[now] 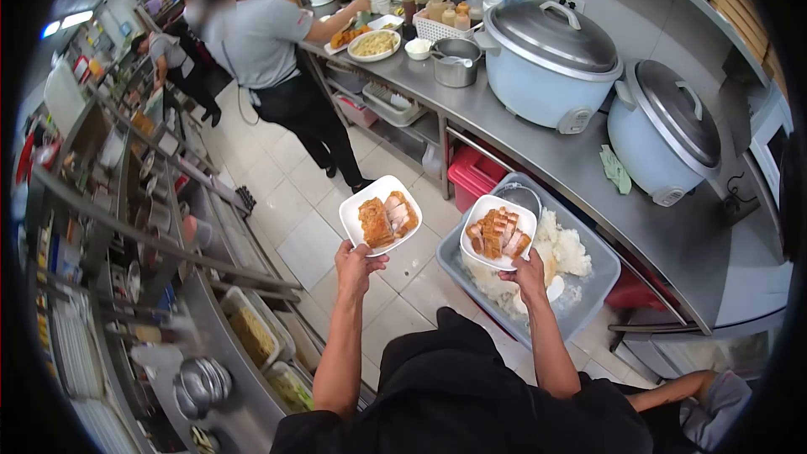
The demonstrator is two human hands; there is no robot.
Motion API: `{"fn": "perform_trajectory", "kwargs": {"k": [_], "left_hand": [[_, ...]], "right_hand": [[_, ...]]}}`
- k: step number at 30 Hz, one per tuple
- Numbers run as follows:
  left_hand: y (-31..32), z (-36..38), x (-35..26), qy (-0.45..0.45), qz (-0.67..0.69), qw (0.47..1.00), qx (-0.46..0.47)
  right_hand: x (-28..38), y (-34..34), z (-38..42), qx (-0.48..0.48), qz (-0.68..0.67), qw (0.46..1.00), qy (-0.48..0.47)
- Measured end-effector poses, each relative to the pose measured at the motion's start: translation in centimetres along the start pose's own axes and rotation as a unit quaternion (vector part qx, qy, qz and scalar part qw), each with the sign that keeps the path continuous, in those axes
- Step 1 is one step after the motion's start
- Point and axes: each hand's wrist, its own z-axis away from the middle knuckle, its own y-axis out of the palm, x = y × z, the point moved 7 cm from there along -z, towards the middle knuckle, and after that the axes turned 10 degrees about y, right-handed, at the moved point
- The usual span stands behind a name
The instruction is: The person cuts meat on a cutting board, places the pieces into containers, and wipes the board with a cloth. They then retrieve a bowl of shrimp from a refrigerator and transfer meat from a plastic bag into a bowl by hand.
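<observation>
Near the middle of the frame, the left hand (361,262) grips a white square dish (385,188) by its near rim, the thumb up by the edge. In it lies a sliced breaded cutlet (374,222), its pale cut faces showing. Right of centre, the right hand (528,276) is closed on the near edge of a second white dish (490,203), which bears another sliced cutlet (494,233). Holding only the rims probably keeps the hands off the food, and one dish per hand likely lets both stay fairly level.

The second dish is held above a grey tub (603,287) of cooked rice (565,245). The tub sits low beside the steel tabletop (572,151), perhaps so that it can be reached from above. Two large rice cookers, one (551,59) at upper right and the other (664,130) farther right, stand lidded on that tabletop, presumably to hold in heat. At upper left, a co-worker (256,42) reaches over a bowl of food (374,44).
</observation>
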Motion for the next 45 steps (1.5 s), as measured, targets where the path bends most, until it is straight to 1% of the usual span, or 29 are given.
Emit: {"fn": "perform_trajectory", "kwargs": {"k": [1, 2, 3, 5, 9, 11, 13, 14, 15, 17, 19, 21, 23, 24, 26, 27, 29, 31, 33, 35, 37, 38, 39, 41, 42, 43, 44, 45], "left_hand": [[1.4, -2.1, -0.3, -0.006, 0.014, 1.000, 0.002], [2.6, -4.1, -0.5, -0.010, 0.007, 1.000, 0.007], [3.8, -6.2, -0.6, -0.014, 0.003, 1.000, 0.018], [6.3, -10.6, -0.4, -0.016, 0.003, 1.000, 0.014], [11.0, -20.2, -0.3, -0.004, 0.028, 0.999, 0.044], [13.5, -25.4, 0.5, -0.016, 0.036, 0.997, 0.067], [15.7, -29.6, 1.2, -0.006, 0.020, 0.995, 0.100], [16.7, -31.5, 1.5, -0.020, 0.027, 0.994, 0.105], [17.8, -33.3, 1.8, -0.029, 0.024, 0.992, 0.118], [19.5, -37.4, 2.3, -0.022, 0.027, 0.994, 0.102], [20.6, -41.3, 4.4, -0.042, 0.027, 0.991, 0.127], [21.3, -45.4, 6.4, -0.063, 0.073, 0.986, 0.135], [22.1, -47.6, 7.3, -0.083, 0.069, 0.981, 0.160], [22.3, -48.6, 7.6, -0.081, 0.066, 0.983, 0.148], [22.8, -49.8, 8.0, -0.074, 0.057, 0.986, 0.139], [23.6, -49.7, 7.3, -0.068, 0.066, 0.981, 0.167], [24.2, -50.7, 8.1, -0.096, 0.067, 0.976, 0.183], [24.6, -49.9, 7.4, -0.102, 0.045, 0.973, 0.204], [24.4, -48.8, 6.7, -0.100, 0.046, 0.969, 0.221], [22.7, -49.3, 7.4, -0.129, 0.044, 0.959, 0.247], [21.5, -48.0, 5.9, -0.123, 0.000, 0.968, 0.221], [20.9, -47.1, 5.8, -0.137, -0.033, 0.960, 0.242], [20.0, -46.5, 6.1, -0.148, -0.066, 0.951, 0.263], [18.8, -45.9, 8.8, -0.184, -0.050, 0.877, 0.441], [17.6, -45.2, 11.1, -0.216, -0.082, 0.844, 0.484], [17.1, -43.7, 12.9, -0.245, -0.116, 0.809, 0.522], [16.5, -41.2, 13.6, -0.265, -0.182, 0.793, 0.517], [15.7, -38.8, 13.7, -0.283, -0.250, 0.775, 0.506]], "right_hand": [[1.1, 1.1, -1.5, 0.000, -0.005, 1.000, -0.001], [2.5, 2.3, -2.7, 0.001, -0.035, 0.999, -0.030], [3.3, 3.2, -4.3, -0.024, -0.043, 0.999, -0.011], [4.6, 4.4, -8.7, -0.021, -0.020, 0.999, -0.018], [7.8, 8.2, -15.6, -0.051, -0.061, 0.997, -0.024], [10.1, 10.1, -18.4, -0.070, -0.078, 0.994, -0.012], [10.8, 10.8, -22.0, -0.096, -0.078, 0.992, -0.008], [11.1, 11.2, -23.6, -0.110, -0.071, 0.991, -0.009], [11.8, 11.9, -24.4, -0.125, -0.078, 0.989, -0.007], [13.5, 13.0, -25.7, -0.164, -0.124, 0.979, -0.012], [12.5, 12.6, -28.6, -0.196, -0.112, 0.974, -0.004], [12.2, 13.0, -30.4, -0.206, -0.139, 0.969, 0.014], [12.4, 13.4, -30.8, -0.238, -0.176, 0.955, 0.026], [12.8, 13.8, -31.0, -0.233, -0.188, 0.954, 0.015], [12.7, 14.4, -31.9, -0.230, -0.191, 0.954, 0.004], [12.5, 14.6, -32.6, -0.234, -0.182, 0.955, 0.002], [12.1, 15.6, -33.8, -0.239, -0.210, 0.948, 0.002], [13.0, 17.5, -33.2, -0.217, -0.255, 0.942, -0.002], [12.8, 18.5, -33.4, -0.199, -0.244, 0.949, -0.024], [13.2, 18.8, -31.3, -0.203, -0.210, 0.956, 0.013], [13.1, 17.8, -29.0, -0.242, -0.151, 0.958, 0.028], [11.9, 17.0, -28.5, -0.283, -0.188, 0.939, -0.049], [11.3, 16.1, -27.1, -0.305, -0.202, 0.929, -0.059], [10.4, 13.2, -23.4, -0.411, -0.090, 0.906, -0.048], [9.7, 12.1, -21.8, -0.429, -0.101, 0.896, -0.057], [8.8, 10.5, -19.4, -0.528, -0.080, 0.842, -0.072], [8.0, 9.1, -16.8, -0.620, -0.058, 0.778, -0.083], [7.5, 8.1, -14.9, -0.633, -0.067, 0.767, -0.085]]}}
